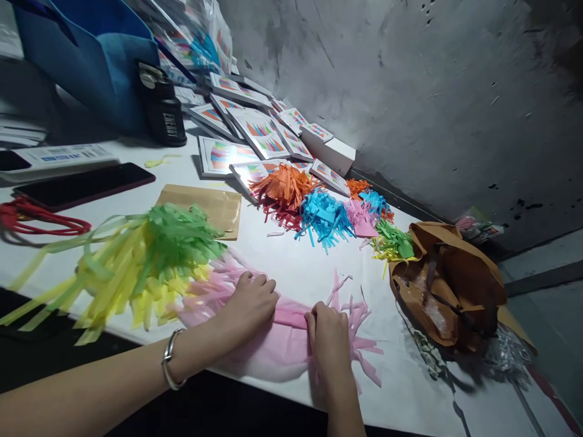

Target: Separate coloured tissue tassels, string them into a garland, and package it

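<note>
Pink tissue paper [291,352] with fringed ends lies near the table's front edge. A narrow darker pink folded band [291,317] runs across its middle. My left hand [249,305], with a silver bangle at the wrist, is closed with curled fingers on the left end of this band. At the band's right end, my right hand [328,331] pinches the paper between thumb and fingers. Left of my hands, a green tissue fringe [180,237] rests over a yellow tissue fringe [109,273], partly overlapping the pink strips.
Orange [285,188] and blue tissue tassels [324,213] sit further back, before several printed boxes [259,130]. An open brown bag [450,267] stands at right. A brown envelope [204,203], a phone [86,185] and a black bottle [164,112] are to the left.
</note>
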The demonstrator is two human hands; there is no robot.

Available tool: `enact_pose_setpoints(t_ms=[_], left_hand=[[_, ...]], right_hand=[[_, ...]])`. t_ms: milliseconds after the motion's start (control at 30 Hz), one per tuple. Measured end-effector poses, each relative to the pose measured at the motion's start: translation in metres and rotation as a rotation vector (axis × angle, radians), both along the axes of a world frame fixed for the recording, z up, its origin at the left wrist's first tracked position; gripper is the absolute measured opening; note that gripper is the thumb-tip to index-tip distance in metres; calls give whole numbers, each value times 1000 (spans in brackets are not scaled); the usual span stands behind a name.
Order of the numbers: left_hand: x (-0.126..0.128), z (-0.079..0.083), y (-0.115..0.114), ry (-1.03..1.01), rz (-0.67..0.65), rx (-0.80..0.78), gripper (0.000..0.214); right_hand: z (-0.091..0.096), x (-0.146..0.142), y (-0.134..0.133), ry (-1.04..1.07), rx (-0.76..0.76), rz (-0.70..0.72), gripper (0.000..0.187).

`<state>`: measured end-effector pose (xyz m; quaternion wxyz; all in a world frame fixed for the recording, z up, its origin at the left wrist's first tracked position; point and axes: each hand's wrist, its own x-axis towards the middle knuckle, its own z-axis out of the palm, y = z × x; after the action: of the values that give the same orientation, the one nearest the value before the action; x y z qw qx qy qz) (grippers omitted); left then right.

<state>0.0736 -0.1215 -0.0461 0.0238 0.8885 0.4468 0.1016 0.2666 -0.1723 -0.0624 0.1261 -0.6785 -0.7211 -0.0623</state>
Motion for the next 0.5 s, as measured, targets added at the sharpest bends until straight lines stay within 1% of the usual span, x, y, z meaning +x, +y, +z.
enact_pose_setpoints(t_ms=[67,100,167,233,267,333,367,400,433,500], left_hand=[[-1,1,-2,-15,-4,65,16],[0,1,-4,-35,-28,105,16],[1,1,-8,-74,-120,163,16],[4,-2,-10,-68,-214,168,13],[5,-4,-10,-50,-239,163,14],[6,-9,-9,-22,-254,158,16],[7,-12,-9,-27,-253,156,16],[6,-14,-8,-47,-252,154,16],[6,-16,-7,-77,-251,154,16],[5,-18,-6,-153,-260,150,14]], right_hand=[[-1,1,-3,13,12,-16,21],[-2,1,-4,18,17,-19,20],[-2,0,-6,26,29,-20,20],[0,-1,-7,28,48,-22,20],[2,-2,-8,28,64,-28,18],[7,-6,-10,28,105,-20,7],[8,-9,-12,36,135,21,7],[9,-12,-14,50,168,83,14],[9,-15,-16,65,200,158,17],[4,-21,-19,89,254,289,14]])
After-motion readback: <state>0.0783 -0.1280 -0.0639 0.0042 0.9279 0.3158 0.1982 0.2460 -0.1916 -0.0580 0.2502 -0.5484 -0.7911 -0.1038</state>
